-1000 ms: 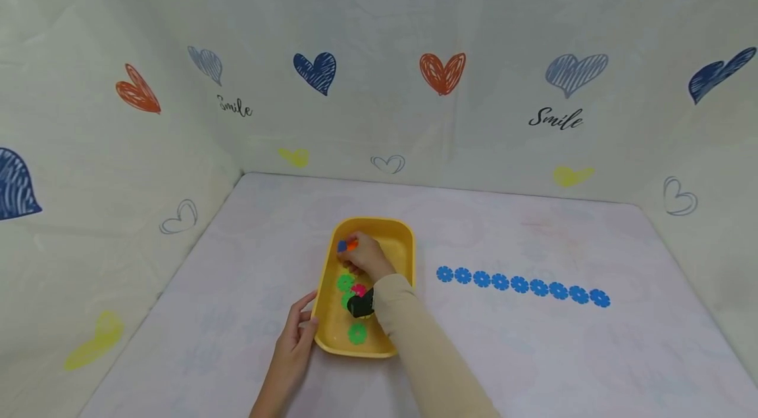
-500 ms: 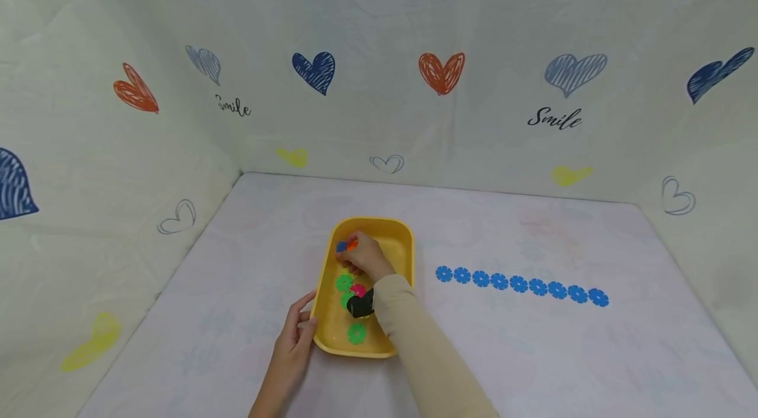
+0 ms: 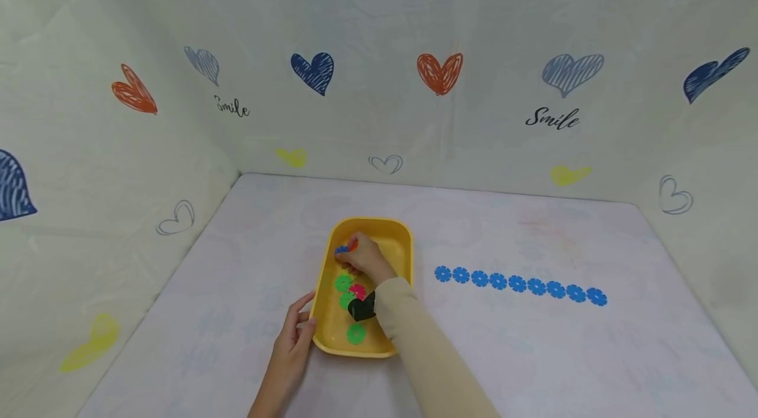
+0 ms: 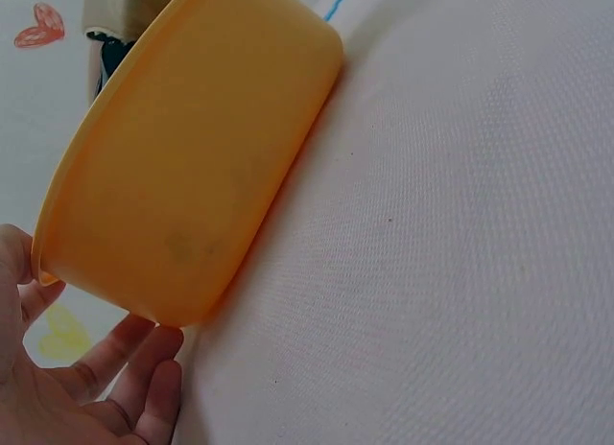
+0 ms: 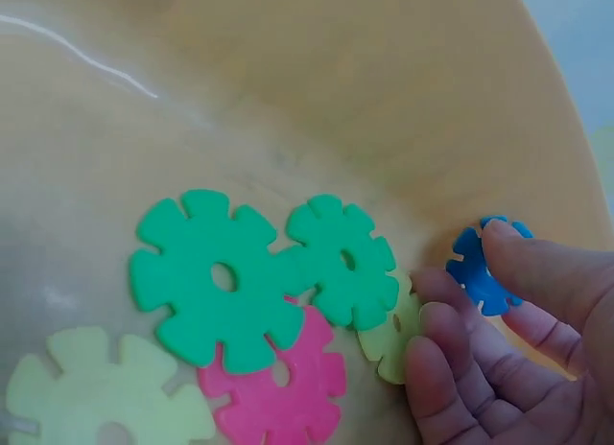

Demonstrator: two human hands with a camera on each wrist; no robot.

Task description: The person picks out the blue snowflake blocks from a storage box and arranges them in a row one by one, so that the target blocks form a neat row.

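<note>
My right hand [image 3: 364, 257] reaches into a yellow tray [image 3: 408, 240] and pinches a blue flower-shaped disc [image 5: 480, 272] between thumb and finger. An orange piece [image 3: 353, 244] shows at its fingertips in the head view. Below the hand lie green discs [image 5: 225, 277], a pink disc [image 5: 297, 387] and pale yellow discs [image 5: 106, 402], some overlapping. My left hand [image 3: 291, 339] holds the tray's near left side, with a digit at the rim and fingertips against the outer wall, as the left wrist view shows.
To the right of the tray, several blue flower-shaped discs [image 3: 517, 284] lie in a row on the white table [image 3: 533, 359]. A white fabric wall [image 3: 379, 122] with printed hearts stands behind and on both sides. A black band [image 3: 362, 307] sits at the right wrist.
The blue disc at my right fingertips has turned and looks flatter in the head view. Both hands stay nearly in place, and the tray and the row have not visibly moved.
</note>
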